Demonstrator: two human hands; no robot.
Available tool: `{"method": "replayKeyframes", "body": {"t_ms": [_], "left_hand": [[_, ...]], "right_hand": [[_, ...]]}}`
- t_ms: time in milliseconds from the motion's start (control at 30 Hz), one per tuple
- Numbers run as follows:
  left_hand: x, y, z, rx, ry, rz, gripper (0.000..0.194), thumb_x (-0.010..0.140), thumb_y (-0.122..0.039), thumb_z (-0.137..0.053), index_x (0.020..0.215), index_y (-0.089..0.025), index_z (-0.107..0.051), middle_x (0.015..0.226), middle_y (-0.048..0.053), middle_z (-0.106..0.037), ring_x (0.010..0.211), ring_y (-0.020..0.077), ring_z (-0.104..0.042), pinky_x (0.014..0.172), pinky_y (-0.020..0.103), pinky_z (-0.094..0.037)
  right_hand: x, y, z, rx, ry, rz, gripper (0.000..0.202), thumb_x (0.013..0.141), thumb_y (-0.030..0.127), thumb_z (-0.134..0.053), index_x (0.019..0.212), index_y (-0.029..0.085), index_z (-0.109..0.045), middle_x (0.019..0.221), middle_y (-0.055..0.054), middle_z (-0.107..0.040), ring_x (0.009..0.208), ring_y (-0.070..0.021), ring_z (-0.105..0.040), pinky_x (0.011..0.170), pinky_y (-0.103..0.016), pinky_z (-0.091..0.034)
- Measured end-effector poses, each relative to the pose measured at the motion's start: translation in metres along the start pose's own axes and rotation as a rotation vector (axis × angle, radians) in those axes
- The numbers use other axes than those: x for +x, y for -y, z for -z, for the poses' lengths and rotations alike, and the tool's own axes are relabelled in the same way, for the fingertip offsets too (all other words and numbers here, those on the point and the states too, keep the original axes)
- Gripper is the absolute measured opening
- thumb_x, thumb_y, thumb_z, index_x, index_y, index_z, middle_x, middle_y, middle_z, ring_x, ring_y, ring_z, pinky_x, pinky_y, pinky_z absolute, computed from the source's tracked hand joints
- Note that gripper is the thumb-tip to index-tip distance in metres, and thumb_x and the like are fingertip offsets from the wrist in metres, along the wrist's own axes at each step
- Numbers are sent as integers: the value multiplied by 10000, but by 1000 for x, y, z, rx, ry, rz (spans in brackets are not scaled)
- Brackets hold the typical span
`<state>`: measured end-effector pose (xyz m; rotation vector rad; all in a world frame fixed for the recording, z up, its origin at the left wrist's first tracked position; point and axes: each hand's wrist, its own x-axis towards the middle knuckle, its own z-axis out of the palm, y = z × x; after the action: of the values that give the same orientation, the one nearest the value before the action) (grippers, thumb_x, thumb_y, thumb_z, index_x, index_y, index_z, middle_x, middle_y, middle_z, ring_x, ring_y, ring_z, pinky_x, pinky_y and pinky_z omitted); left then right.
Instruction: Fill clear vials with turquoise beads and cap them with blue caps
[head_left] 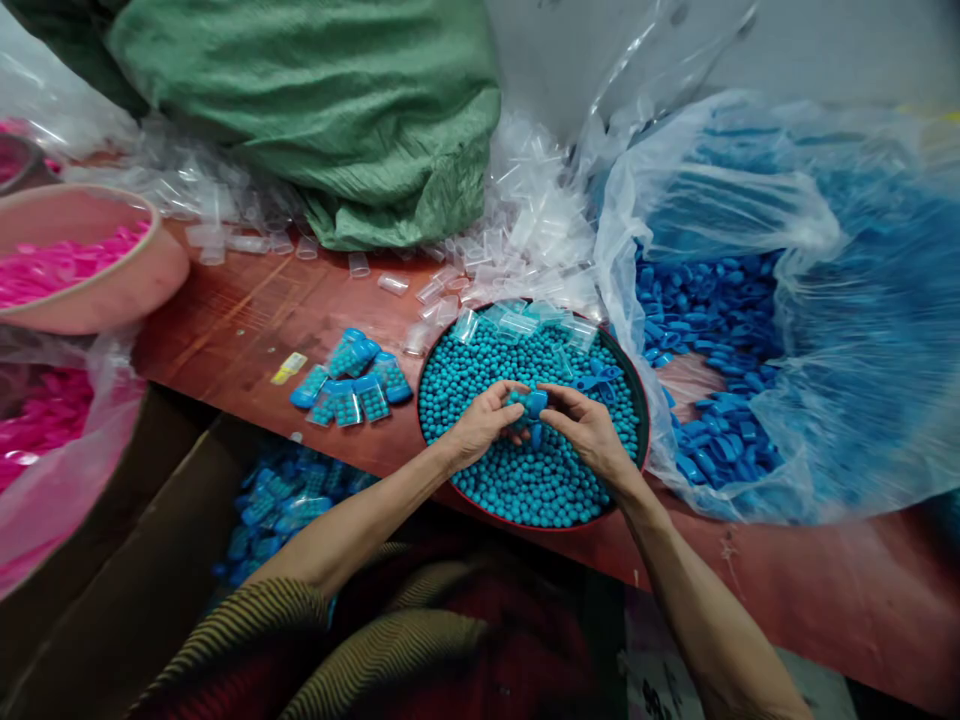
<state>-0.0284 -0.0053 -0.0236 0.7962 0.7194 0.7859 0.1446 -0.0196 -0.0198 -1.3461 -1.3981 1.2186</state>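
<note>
My left hand pinches a small clear plastic container with blue beads inside. My right hand has its fingers closed on the blue cap at the container's right end. Whether the cap is fully seated cannot be seen. Both hands are above a round dark tub with a red rim, filled with blue beads. Several empty clear tubes and some blue plastic pieces lie on the beads. Left of the tub sits a cluster of filled, blue-capped containers.
A clear bag of blue caps stands at right. Loose clear tubes are heaped behind the tub, beside a green sack. A pink bowl stands at left; below the red table's edge, filled containers lie in a box.
</note>
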Motion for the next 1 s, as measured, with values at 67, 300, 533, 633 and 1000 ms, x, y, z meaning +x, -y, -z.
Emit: {"method": "replayKeyframes", "body": {"t_ms": [67, 300, 533, 633, 1000], "left_hand": [[0, 0, 0, 25, -9, -12, 446, 696, -387, -719, 1020, -171, -502, 856, -7, -573, 579, 79, -585, 507, 192, -452], [5, 5, 2, 336, -77, -122, 326, 777, -285, -606, 1069, -171, -519, 810, -16, -543, 577, 71, -496, 459, 176, -406], [1, 6, 2, 476, 30, -105, 341, 803, -217, -525, 1137, -165, -478, 858, 1, -557, 586, 73, -482, 503, 190, -427], [0, 6, 1, 476, 70, -81, 400, 811, -246, -528, 1195, -168, -448, 865, 6, -565, 533, 67, -494, 469, 197, -415], [-4, 9, -9, 360, -35, -132, 367, 827, -309, -536, 1169, -184, -497, 672, -49, -467, 426, 34, -404, 384, 167, -340]], "right_hand": [[-1, 0, 0, -23, 21, -15, 295, 708, 424, -675, 900, 202, -640, 789, -8, -652, 747, -171, -599, 736, -330, -498], [-9, -1, -3, -280, 14, 82, 330, 869, 379, -484, 1112, 186, -599, 984, -64, -685, 899, -196, -630, 828, -357, -497], [-9, 12, 7, -515, 96, 137, 381, 883, 334, -422, 1174, 198, -627, 896, -65, -709, 808, -202, -653, 806, -362, -508], [-9, 11, 8, -497, 107, 107, 356, 894, 339, -416, 1147, 207, -628, 718, -20, -668, 666, -173, -625, 694, -317, -509], [-24, 8, -10, -477, -25, 198, 247, 896, 309, -422, 1013, 216, -619, 730, -24, -663, 629, -162, -621, 637, -285, -508]]}}
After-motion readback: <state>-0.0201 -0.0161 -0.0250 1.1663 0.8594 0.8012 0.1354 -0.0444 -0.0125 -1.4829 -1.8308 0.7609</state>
